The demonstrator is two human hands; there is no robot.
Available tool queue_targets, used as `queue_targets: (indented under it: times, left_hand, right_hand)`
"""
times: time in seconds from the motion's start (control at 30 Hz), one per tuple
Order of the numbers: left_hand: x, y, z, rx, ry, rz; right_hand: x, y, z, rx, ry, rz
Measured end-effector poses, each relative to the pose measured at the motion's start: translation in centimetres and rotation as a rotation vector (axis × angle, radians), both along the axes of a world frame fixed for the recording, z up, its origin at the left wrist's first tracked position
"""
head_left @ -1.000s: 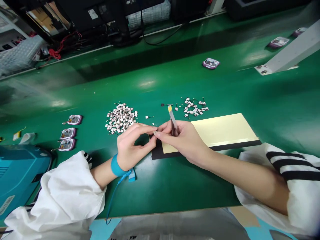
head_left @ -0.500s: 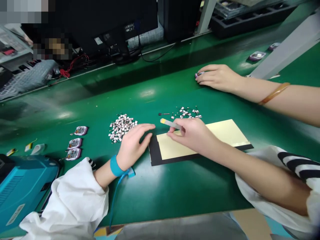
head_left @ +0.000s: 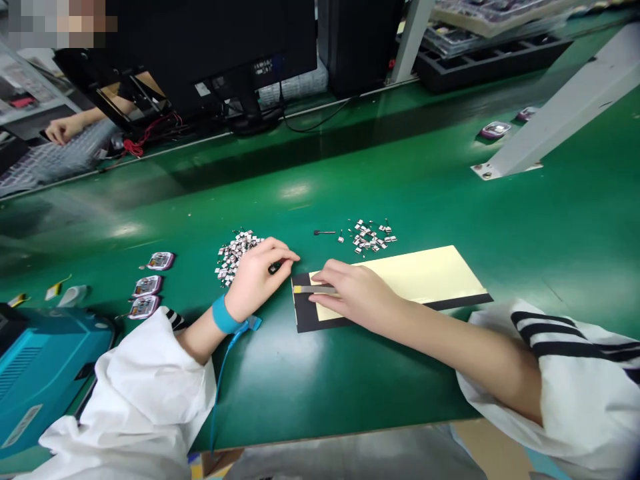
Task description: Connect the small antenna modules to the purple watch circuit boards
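Note:
My right hand point(head_left: 357, 293) grips a flat grey strip with a yellow tip point(head_left: 316, 289), held low over the left end of a pale yellow sheet point(head_left: 425, 273) on a black board point(head_left: 306, 320). Just left of the board, my left hand point(head_left: 260, 277) has thumb and forefinger brought together. Something small and dark shows in the gap behind its fingertips; I cannot make out what it is. That hand partly covers a heap of small white parts with dark leads point(head_left: 233, 257). Beyond the sheet is a smaller scatter of similar parts point(head_left: 373, 235).
Several purple-rimmed devices point(head_left: 147, 287) lie at left, behind a teal machine point(head_left: 50, 367). A blue cord point(head_left: 219, 380) runs from my left wristband. A monitor point(head_left: 210, 53) stands at the back, a white post point(head_left: 550, 113) at right. Another person's hand point(head_left: 65, 129) shows at far left.
My right hand has moved left and down, bringing the strip's tip over the board's left end. My left thumb and forefinger have closed together. The other person's arm at right has left the view.

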State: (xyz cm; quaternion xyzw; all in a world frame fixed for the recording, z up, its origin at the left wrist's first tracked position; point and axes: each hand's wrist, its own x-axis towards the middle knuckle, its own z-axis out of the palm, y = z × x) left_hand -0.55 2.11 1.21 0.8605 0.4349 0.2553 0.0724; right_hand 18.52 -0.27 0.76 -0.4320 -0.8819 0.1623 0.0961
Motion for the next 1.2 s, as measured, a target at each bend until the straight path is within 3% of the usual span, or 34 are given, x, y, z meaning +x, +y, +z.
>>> queue_targets:
  times: [0.17, 0.43, 0.8, 1.0, 1.2]
  left_hand:
    - [-0.1, -1.7, -0.8, -0.196, -0.115, -0.028]
    - [-0.1, -2.1, -1.7, -0.264, -0.264, 0.025]
    - [0.5, -2.3, -1.7, -0.238, -0.466, 0.076]
    - [1.1, -3.2, -1.8, -0.22, -0.633, 0.072]
    - [1.4, -4.0, -1.4, -0.151, -0.583, -0.002]
  right_hand:
    - [-0.8, -0.6, 0.1, 0.01, -0.108, 0.012]
    - [-1.1, -0.9, 0.3, -0.029, -0.088, 0.003]
    - [0.5, 0.5, 0.1, -0.282, 0.295, -0.289]
    - [0.6, 0.6, 0.6, -0.659, 0.797, -0.262]
    - [0.1, 0.1, 0.2, -0.675, 0.906, -0.207]
